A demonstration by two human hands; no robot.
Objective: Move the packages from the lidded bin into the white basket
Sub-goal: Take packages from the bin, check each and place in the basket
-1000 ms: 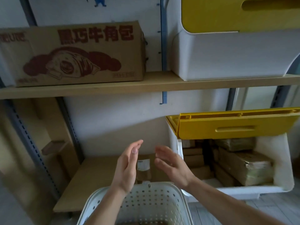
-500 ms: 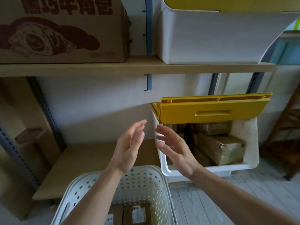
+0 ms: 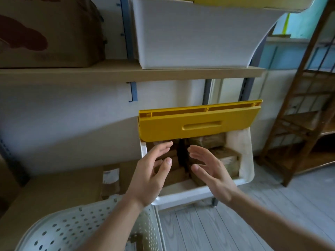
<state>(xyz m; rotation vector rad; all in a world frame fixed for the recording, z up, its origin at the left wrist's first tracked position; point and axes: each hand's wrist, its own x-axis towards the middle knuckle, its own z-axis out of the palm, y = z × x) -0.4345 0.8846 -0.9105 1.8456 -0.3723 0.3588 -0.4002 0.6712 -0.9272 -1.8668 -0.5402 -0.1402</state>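
The white lidded bin [image 3: 243, 160] stands on the floor with its yellow lid [image 3: 197, 122] flipped up. Several brown paper-wrapped packages [image 3: 224, 158] lie stacked inside it. My left hand [image 3: 152, 174] and my right hand [image 3: 208, 169] hover in front of the bin's opening, palms facing each other, fingers straight, holding nothing. Both hands are just over the bin's front rim. The white perforated basket [image 3: 72, 225] sits at the lower left, under my left forearm. Its inside is mostly hidden.
A brown package with a white label [image 3: 110, 180] leans on the low wooden shelf [image 3: 50, 194] left of the bin. Above, a shelf board [image 3: 126, 71] carries a cardboard box [image 3: 49, 31] and another white bin [image 3: 197, 33]. A wooden rack [image 3: 304, 109] stands right.
Both hands have moved right and forward from above the basket to the mouth of the lidded bin. The view has swung right and down; neither hand has taken hold of anything.
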